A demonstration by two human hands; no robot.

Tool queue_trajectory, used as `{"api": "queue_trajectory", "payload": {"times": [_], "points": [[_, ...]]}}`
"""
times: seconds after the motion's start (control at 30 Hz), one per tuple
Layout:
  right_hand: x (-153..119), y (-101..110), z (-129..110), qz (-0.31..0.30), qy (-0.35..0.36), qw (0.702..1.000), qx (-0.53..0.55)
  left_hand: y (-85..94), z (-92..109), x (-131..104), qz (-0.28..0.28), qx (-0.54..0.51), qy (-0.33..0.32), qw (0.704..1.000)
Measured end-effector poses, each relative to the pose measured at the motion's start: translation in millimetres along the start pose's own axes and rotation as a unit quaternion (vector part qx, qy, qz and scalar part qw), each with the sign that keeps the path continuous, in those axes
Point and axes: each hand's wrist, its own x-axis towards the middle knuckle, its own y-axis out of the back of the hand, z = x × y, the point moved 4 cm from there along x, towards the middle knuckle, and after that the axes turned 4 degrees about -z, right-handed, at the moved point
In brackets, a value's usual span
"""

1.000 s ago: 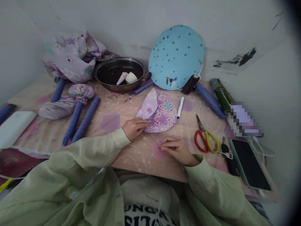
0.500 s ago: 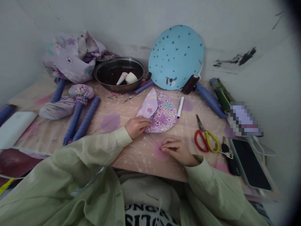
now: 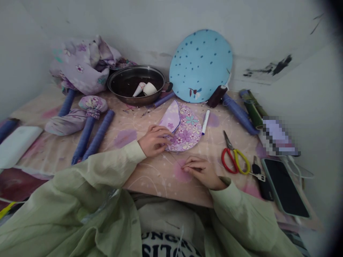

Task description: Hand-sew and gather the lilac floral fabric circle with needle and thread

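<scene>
A round piece of purple floral fabric [image 3: 187, 134] lies on the table, with a paler lilac flap [image 3: 171, 116] folded over its left side. My left hand [image 3: 154, 140] is at the fabric's lower left edge, its fingers bent and slightly apart, the fingertips over the cloth. Lower right of the fabric, my right hand [image 3: 199, 169] is closed in a pinch just above the table. A faint thin thread seems to run from its fingertips toward the fabric; whatever else the pinch holds is too small to make out.
A white marker [image 3: 205, 122] lies right of the fabric; scissors [image 3: 232, 157], a key and a phone [image 3: 286, 187] are farther right. Behind stand a metal pan [image 3: 136, 85], a blue round fan [image 3: 200, 66] and a dark spool [image 3: 217, 95]. Blue-wrapped rods [image 3: 99, 135] lie left.
My left hand has shifted slightly left and up, and its fingers have spread from a closer grip at the fabric's edge. My right hand has hardly moved.
</scene>
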Motion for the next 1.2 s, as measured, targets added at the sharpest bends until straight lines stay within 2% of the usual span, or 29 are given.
{"api": "queue_trajectory", "payload": {"times": [0.07, 0.2, 0.37, 0.57, 0.83, 1.2], "points": [[0.5, 0.5, 0.0, 0.009, 0.000, 1.000, 0.001, -1.1, 2.8, 0.0, -0.027, -0.028, -0.038, 0.999], [1.4, 1.5, -0.8, 0.022, -0.001, 1.000, 0.001, -6.1, 4.8, 1.4, -0.048, -0.044, -0.050, 0.997], [1.7, 3.4, -3.4, 0.027, -0.001, 1.000, 0.002, -13.2, 6.3, 3.6, -0.047, -0.052, -0.040, 0.997], [2.4, 3.6, -5.2, 0.032, 0.003, 0.999, 0.002, -13.8, 4.6, 5.0, -0.043, -0.069, -0.024, 0.996], [9.8, 7.9, -14.6, 0.035, 0.009, 0.999, -0.008, -14.3, 0.9, 6.9, -0.090, -0.085, 0.020, 0.992], [19.8, 5.3, -20.9, 0.034, 0.006, 0.999, -0.029, -16.4, -2.6, 2.2, -0.128, -0.097, 0.032, 0.986]]}}
